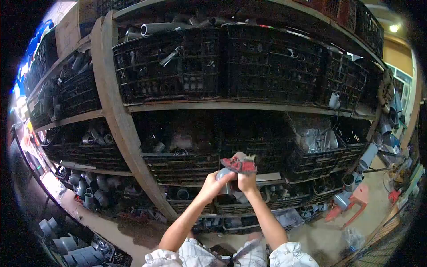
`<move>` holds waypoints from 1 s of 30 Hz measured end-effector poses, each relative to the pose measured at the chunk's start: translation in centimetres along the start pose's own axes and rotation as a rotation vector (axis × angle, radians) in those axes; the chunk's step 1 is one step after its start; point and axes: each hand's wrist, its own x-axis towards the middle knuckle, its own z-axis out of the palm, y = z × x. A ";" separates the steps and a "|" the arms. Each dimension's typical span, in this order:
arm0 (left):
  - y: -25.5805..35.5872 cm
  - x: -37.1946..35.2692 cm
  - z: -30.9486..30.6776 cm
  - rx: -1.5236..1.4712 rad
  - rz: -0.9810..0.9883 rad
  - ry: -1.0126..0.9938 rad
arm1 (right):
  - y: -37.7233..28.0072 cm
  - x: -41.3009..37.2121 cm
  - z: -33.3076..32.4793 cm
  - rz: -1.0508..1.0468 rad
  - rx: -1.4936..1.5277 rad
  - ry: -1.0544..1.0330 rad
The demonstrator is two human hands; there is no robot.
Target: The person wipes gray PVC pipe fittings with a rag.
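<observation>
In the middle of the head view, my left hand (214, 184) is wrapped round a grey plastic pipe fitting (223, 175). Close beside it on the right, my right hand (247, 181) grips a red and dark cloth (239, 165), which bunches up above the fingers. Both hands are held together in front of the lower shelves, with the cloth next to the top of the fitting. The fingertips of my right hand are partly hidden by the cloth.
Wooden shelves (249, 107) hold black plastic crates (167, 71) of pipe fittings. A wooden post (116, 115) slants at the left. Grey fittings (80, 256) lie at the lower left. A red plastic stool (358, 198) lies on the floor at the right.
</observation>
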 end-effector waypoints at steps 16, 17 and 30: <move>-1.3 0.4 0.7 0.134 0.521 0.504 | -2.8 -4.9 0.2 0.149 0.302 -0.118; -1.9 0.8 0.3 0.172 0.569 0.531 | -4.1 -4.9 -0.5 0.114 0.244 -0.217; -2.6 -1.8 1.5 0.049 0.572 0.433 | -1.3 -5.7 1.9 0.994 1.192 -0.042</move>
